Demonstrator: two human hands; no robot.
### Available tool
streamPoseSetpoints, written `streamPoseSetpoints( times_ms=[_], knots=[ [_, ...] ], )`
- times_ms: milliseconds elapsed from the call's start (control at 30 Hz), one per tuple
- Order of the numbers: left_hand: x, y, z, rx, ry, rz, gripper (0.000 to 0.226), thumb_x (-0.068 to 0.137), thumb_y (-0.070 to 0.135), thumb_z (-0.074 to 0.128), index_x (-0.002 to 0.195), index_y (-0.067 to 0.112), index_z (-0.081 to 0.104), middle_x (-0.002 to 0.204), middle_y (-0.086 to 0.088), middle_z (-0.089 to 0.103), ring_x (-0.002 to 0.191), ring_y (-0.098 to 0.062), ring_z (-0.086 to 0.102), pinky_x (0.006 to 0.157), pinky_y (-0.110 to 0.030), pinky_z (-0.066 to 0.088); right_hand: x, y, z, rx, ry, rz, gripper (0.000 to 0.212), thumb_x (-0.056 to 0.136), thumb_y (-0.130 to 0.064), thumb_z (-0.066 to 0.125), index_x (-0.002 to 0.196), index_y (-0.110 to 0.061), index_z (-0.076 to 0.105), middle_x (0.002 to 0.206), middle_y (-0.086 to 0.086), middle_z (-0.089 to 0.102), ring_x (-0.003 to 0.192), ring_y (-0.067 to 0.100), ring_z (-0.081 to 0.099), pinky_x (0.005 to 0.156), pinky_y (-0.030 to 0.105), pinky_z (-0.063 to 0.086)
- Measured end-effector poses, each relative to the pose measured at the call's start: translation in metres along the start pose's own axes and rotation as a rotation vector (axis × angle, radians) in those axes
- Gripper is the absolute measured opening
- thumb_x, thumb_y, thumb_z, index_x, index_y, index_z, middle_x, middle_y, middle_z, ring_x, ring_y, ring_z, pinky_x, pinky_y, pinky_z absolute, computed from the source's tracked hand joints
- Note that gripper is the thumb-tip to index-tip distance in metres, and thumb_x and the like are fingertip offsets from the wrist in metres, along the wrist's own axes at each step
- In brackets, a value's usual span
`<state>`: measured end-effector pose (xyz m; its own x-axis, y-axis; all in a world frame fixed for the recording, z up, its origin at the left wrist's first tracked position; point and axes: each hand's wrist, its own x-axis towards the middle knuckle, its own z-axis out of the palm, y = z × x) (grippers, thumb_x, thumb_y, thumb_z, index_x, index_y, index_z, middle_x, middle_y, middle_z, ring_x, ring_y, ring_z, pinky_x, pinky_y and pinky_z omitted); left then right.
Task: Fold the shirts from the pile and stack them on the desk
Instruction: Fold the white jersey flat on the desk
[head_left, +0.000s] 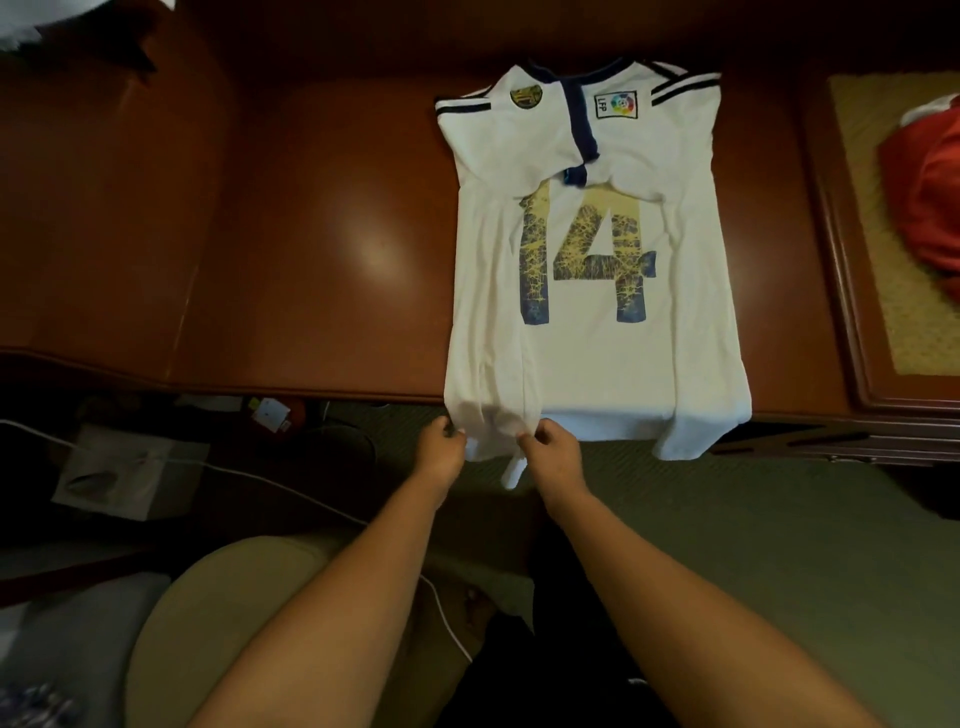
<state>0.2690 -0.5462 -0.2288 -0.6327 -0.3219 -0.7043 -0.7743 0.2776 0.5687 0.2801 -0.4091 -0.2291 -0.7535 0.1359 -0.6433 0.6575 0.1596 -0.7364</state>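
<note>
So far, one white football shirt with a worn blue-and-yellow number 14 (592, 260) lies flat right of centre on the glossy reddish-brown wooden desk (311, 218), sleeves already turned in, hem hanging over the near edge. The left hand (441, 449) and right hand (550, 449) sit close together at lower centre, fingers pinching the hem's left part. Judging by this, the lengthwise fold remains, and red clothing (930, 202) at the right edge waits; no stack shows yet.

Surface (311, 234) left of white shirt (597, 353): broad bare wood, open passage. Right of shirt: narrow strip only, bounded by raised wooden frame (841, 291) holding red cloth (924, 197). Shirt hem overhangs the near edge.
</note>
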Motion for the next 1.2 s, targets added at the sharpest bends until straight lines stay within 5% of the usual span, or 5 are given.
streamPoseSetpoints(
  times_ms=[233,500,733,967,1200],
  knots=[
    [-0.048,-0.029,0.006,0.118,-0.001,0.182,0.031,0.093,0.013,0.056,0.123,0.018,0.054,0.124,-0.004,0.050,0.101,-0.015,0.054,0.078,-0.025,0.043,-0.033,-0.015,-0.023,-0.050,-0.044,-0.117,0.023,0.096,-0.011,0.044,0.091,0.003,0.062,0.087,0.020,0.062,0.074,0.019,0.053,0.067,0.031,0.043],
    [-0.079,-0.010,0.023,-0.286,-0.357,-0.022,0.025,0.095,0.029,0.054,0.118,0.024,0.061,0.108,-0.001,0.069,0.099,-0.020,0.063,0.074,-0.030,0.049,-0.032,-0.034,-0.030,-0.072,-0.019,-0.155,0.021,0.087,-0.012,0.065,0.083,0.007,0.060,0.079,0.022,0.062,0.073,0.024,0.056,0.072,0.039,0.050],
    [-0.079,-0.004,0.018,-0.161,-0.178,0.161,0.023,0.094,0.012,0.054,0.072,0.014,0.061,0.070,-0.003,0.060,0.065,-0.014,0.052,0.060,-0.021,0.044,-0.031,-0.033,-0.030,-0.057,-0.090,-0.121,0.025,0.085,-0.017,0.071,0.067,-0.007,0.055,0.065,0.010,0.051,0.064,0.019,0.049,0.061,0.029,0.043],
    [-0.065,0.009,0.011,-0.162,-0.098,0.206,0.012,0.094,0.022,0.059,0.099,0.012,0.062,0.092,0.000,0.064,0.081,-0.011,0.059,0.064,-0.019,0.045,-0.034,-0.043,-0.033,-0.041,-0.213,-0.062,0.034,0.097,-0.025,0.051,0.070,-0.010,0.064,0.070,0.004,0.060,0.071,0.016,0.056,0.068,0.025,0.046],
    [-0.055,0.023,0.006,-0.067,0.078,0.240,0.014,0.094,0.012,0.056,0.087,0.002,0.062,0.083,-0.008,0.062,0.079,-0.019,0.058,0.069,-0.024,0.044,-0.018,-0.039,-0.046,-0.131,-0.154,-0.175,0.046,0.102,-0.037,0.037,0.091,-0.008,0.071,0.091,0.006,0.064,0.085,0.018,0.056,0.080,0.035,0.046]
  ],
)
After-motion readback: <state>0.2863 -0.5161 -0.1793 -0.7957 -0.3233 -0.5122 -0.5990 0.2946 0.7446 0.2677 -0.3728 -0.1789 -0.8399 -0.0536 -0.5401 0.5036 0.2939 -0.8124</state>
